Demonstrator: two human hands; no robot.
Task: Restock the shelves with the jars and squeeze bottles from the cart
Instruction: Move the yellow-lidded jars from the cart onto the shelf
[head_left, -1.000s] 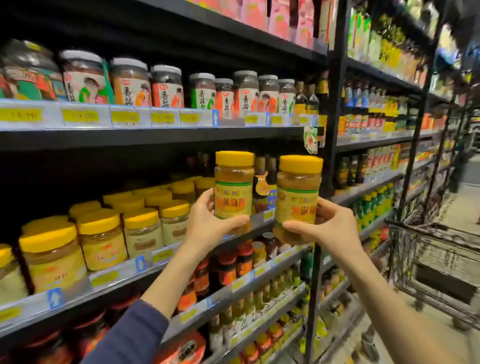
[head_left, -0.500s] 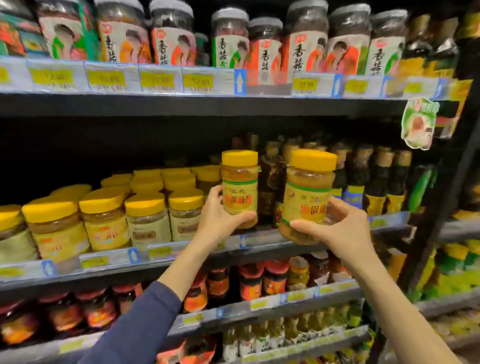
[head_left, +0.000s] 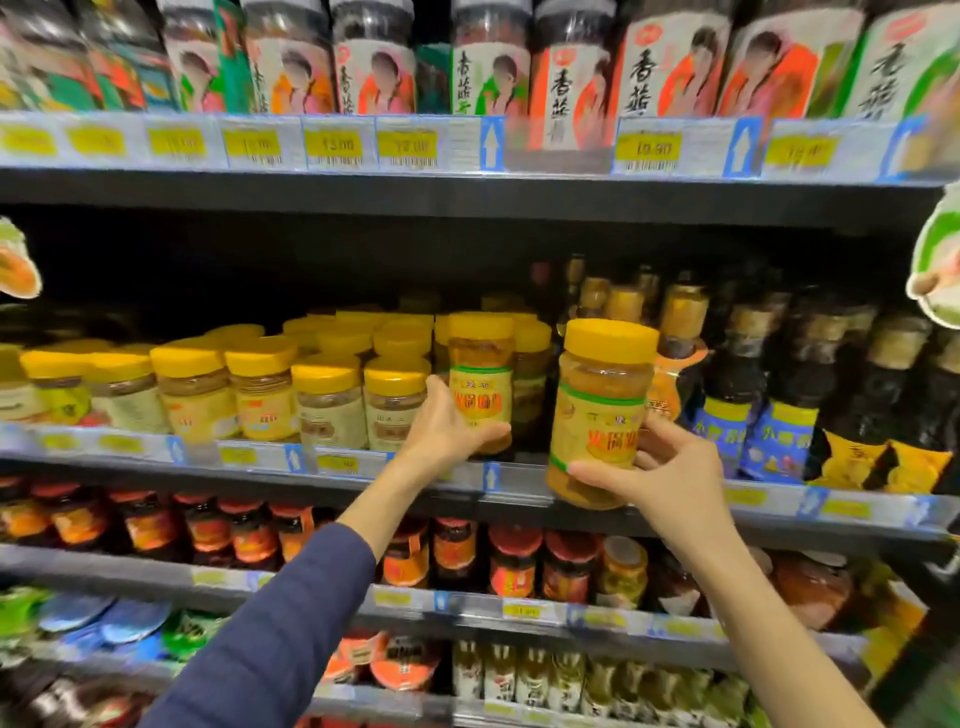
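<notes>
Shelving (head_left: 467, 202) now fills the whole frame; compared with half a second ago I stand closer, and the top row of white-lidded jars (head_left: 483, 67) is cut off at the upper edge. The middle shelf (head_left: 519, 493) runs across centre frame, with the yellow-lidded row (head_left: 260, 395) at centre left and dark bottles (head_left: 779, 405) at centre right. My left sleeve (head_left: 270, 639) rises from the bottom centre, my bare right forearm (head_left: 753, 597) from the lower right. Right jar (head_left: 597, 410), right of centre: larger in frame than before, in front of the shelf edge, tilted slightly. My right hand (head_left: 670, 478) is wrapped round its lower half, thumb across the front. Left jar (head_left: 480, 384), centre frame: it has moved in over the shelf, beside the stocked row; whether its base touches, I cannot tell. My left hand (head_left: 447, 431) is closed round its lower body.
</notes>
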